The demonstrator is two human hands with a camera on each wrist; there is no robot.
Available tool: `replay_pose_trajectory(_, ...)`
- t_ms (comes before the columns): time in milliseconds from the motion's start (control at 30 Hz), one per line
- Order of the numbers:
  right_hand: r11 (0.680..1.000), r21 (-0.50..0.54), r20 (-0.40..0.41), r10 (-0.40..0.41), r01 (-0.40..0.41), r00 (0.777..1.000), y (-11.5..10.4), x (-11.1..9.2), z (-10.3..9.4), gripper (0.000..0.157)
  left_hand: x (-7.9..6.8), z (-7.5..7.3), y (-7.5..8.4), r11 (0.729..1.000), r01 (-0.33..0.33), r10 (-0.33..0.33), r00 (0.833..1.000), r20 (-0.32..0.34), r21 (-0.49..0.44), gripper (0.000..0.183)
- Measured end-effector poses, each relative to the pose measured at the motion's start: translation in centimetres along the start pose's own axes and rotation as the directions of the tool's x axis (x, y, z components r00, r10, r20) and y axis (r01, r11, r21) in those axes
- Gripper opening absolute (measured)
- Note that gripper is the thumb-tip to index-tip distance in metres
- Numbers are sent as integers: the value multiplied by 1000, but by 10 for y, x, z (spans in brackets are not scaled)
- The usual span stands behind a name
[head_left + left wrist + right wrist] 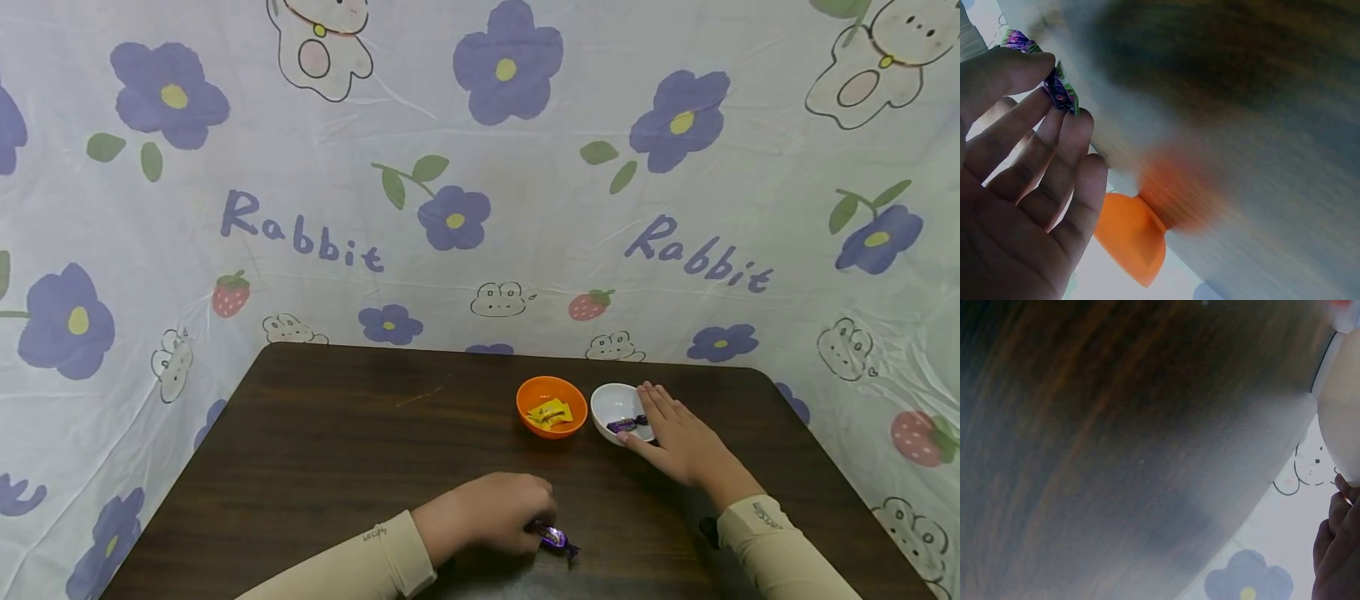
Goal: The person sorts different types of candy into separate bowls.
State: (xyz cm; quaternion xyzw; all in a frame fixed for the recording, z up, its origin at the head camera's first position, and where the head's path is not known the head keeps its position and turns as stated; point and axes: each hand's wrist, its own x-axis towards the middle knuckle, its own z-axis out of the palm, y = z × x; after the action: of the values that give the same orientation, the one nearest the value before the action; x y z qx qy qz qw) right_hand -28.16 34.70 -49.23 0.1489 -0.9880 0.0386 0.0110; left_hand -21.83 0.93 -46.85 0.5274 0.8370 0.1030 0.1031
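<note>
My left hand (495, 510) pinches a purple twist-wrapped candy (555, 538) low over the front middle of the table. In the left wrist view, the candy (1061, 90) sits between thumb and fingertips, and the other fingers (1088, 187) are loosely bent. My right hand (686, 443) rests with extended fingers against the right side of a white bowl (602, 405). Another purple candy (622, 425) lies inside that bowl, partly covered by the hand. At the right wrist view's edge, the fingers (1333, 534) appear beside the white bowl (1342, 400).
An orange bowl (529, 393) with several yellow-wrapped candies (552, 412) stands just left of the white one. Both are near the back of the dark wooden table (322, 450). A patterned cloth (420, 100) hangs behind the table.
</note>
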Motion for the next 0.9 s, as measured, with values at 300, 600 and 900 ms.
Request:
replay_pose_trajectory(300,1000,-2,9,5,-5,1000,-3,0,-3,102,5,-17,-13,993,78,-88,990,-115,-86,15)
replay_pose_trajectory(600,1000,-2,12,10,-10,1000,-3,-1,-3,103,13,-26,-25,986,101,-128,968,-218,-131,13)
replay_pose_trajectory(900,1000,2,6,12,-12,1000,-1,0,-1,103,26,-26,-29,974,116,-167,947,-276,-192,13)
